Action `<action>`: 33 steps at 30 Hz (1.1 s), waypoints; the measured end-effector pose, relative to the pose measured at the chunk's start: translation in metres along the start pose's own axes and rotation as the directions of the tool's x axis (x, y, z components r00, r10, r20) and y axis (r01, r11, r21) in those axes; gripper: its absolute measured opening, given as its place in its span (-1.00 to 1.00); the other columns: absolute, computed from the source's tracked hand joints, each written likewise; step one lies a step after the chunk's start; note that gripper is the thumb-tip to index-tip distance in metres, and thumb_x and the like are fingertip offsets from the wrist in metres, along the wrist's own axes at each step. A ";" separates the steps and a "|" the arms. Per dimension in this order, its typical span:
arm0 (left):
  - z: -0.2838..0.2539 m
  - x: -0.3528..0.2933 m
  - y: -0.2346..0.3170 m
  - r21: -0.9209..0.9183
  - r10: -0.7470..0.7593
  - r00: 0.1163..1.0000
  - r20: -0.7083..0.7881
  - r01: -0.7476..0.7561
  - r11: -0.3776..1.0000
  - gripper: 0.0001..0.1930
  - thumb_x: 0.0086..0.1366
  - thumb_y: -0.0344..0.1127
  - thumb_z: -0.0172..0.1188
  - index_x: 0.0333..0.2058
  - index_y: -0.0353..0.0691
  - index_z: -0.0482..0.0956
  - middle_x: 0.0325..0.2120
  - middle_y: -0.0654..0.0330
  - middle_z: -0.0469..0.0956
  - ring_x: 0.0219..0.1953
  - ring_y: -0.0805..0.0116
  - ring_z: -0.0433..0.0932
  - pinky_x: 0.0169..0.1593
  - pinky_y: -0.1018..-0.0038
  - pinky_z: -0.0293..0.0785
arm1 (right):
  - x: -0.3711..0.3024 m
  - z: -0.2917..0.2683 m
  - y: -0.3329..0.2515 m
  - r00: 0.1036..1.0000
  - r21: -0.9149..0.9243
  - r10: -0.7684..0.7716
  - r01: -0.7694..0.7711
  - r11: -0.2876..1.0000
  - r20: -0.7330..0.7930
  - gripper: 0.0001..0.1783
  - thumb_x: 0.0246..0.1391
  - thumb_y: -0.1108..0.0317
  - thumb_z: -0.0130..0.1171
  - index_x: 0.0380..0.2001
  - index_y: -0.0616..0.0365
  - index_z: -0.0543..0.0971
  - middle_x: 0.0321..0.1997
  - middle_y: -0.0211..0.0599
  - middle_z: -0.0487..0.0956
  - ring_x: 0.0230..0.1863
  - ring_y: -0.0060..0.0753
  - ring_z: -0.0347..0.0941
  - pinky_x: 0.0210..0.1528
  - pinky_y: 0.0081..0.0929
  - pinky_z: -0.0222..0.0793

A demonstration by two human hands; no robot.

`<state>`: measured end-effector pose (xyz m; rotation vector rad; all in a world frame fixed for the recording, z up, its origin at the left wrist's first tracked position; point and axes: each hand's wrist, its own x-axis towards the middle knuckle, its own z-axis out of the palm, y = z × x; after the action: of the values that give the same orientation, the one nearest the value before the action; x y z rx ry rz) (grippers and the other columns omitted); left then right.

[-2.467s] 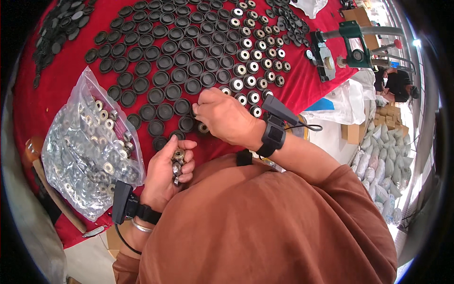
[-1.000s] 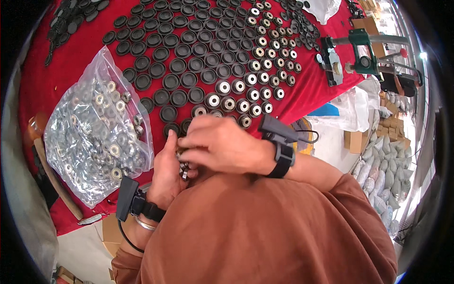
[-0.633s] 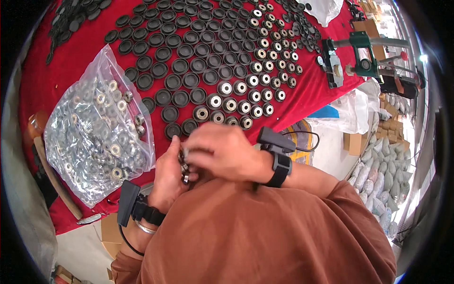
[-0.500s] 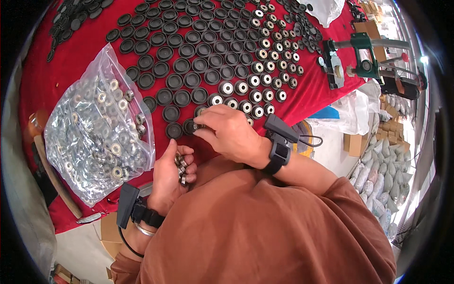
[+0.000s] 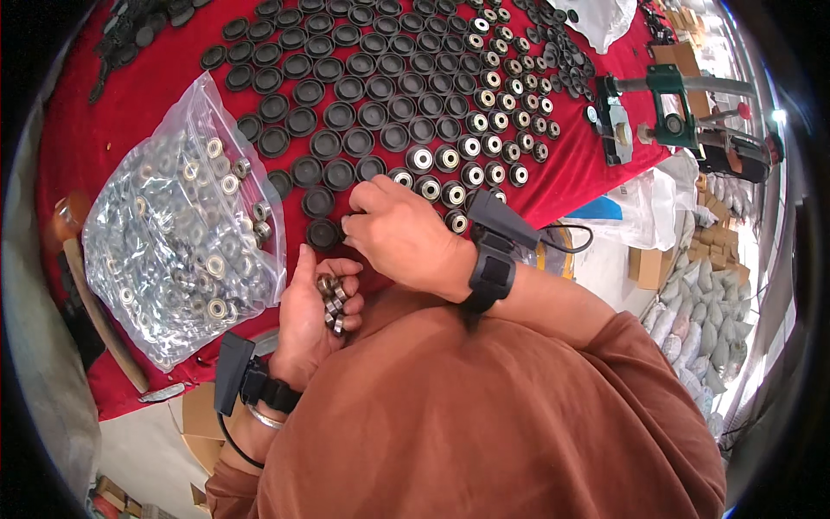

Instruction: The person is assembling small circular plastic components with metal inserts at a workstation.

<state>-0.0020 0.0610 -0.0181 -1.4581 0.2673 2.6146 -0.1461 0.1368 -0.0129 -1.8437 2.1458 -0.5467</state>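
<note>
Left hand (image 5: 313,313) cups small bearings (image 5: 331,301); right hand (image 5: 406,235) pinches one at a black cap (image 5: 323,233), bag of bearings (image 5: 181,233) beside on the red counter (image 5: 112,130).

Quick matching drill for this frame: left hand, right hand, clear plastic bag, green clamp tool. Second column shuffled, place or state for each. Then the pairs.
1. left hand
2. right hand
3. clear plastic bag
4. green clamp tool

A. at the far right edge of the red cloth
B. fingertips down at a black cup in the near row
C. lying at the left, full of metal bearings
D. palm up, cupping a few small bearings

Pairs: 1-D, 2-B, 3-C, 4-A
</note>
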 end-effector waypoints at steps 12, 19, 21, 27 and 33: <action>-0.002 -0.004 -0.005 0.097 0.084 0.992 0.091 -0.093 0.991 -0.33 0.25 0.35 -0.45 -0.30 -0.18 0.38 -0.69 0.35 0.32 -0.73 0.58 0.26 -0.71 0.66 0.15 | -0.005 -0.009 -0.031 0.983 0.470 0.068 -0.142 0.871 0.170 -0.82 -0.14 0.43 0.15 -0.39 0.22 0.55 -0.39 -0.15 0.51 -0.31 -0.15 0.44 -0.26 -0.32 0.39; -0.001 -0.010 -0.003 0.099 0.077 0.995 -0.055 -0.072 0.993 -0.38 0.29 0.27 -0.34 -0.29 -0.24 0.37 -0.64 0.36 0.22 -0.69 0.56 0.19 -0.67 0.65 0.10 | 0.013 0.011 -0.013 0.999 0.275 0.048 -0.042 0.961 -0.014 -0.84 -0.20 0.50 0.16 -0.43 0.26 0.53 -0.43 -0.16 0.48 -0.32 -0.13 0.42 -0.27 -0.33 0.38; -0.007 -0.008 -0.004 0.064 0.073 0.996 -0.054 -0.070 0.996 -0.41 0.29 0.25 -0.31 -0.29 -0.24 0.37 -0.64 0.36 0.23 -0.69 0.56 0.20 -0.67 0.65 0.10 | 0.014 0.017 -0.014 1.000 0.255 0.011 -0.010 0.967 -0.001 -0.85 -0.21 0.51 0.16 -0.45 0.26 0.53 -0.44 -0.18 0.45 -0.31 -0.15 0.40 -0.26 -0.33 0.37; -0.008 -0.006 -0.004 0.002 0.067 0.995 -0.077 -0.067 0.998 -0.49 0.32 0.18 -0.31 -0.32 -0.18 0.37 -0.67 0.36 0.24 -0.69 0.54 0.22 -0.70 0.65 0.09 | 0.019 0.014 -0.020 0.997 0.048 -0.068 0.067 0.997 0.022 -0.85 -0.20 0.44 0.13 -0.47 0.22 0.54 -0.47 -0.26 0.37 -0.33 -0.20 0.35 -0.31 -0.33 0.33; -0.023 0.000 -0.005 -0.202 0.094 0.992 0.080 -0.077 0.976 -0.59 0.36 0.04 -0.29 -0.32 -0.17 0.40 -0.55 0.29 0.40 -0.59 0.48 0.36 -0.58 0.59 0.29 | 0.023 -0.007 -0.023 0.990 -0.013 -0.054 0.056 0.998 0.130 -0.88 -0.21 0.39 0.15 -0.51 0.17 0.56 -0.45 -0.29 0.38 -0.32 -0.22 0.37 -0.31 -0.34 0.34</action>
<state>0.0181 0.0613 -0.0308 -1.4111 0.0617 2.8378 -0.1328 0.1123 0.0046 -1.8974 2.0267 -0.4090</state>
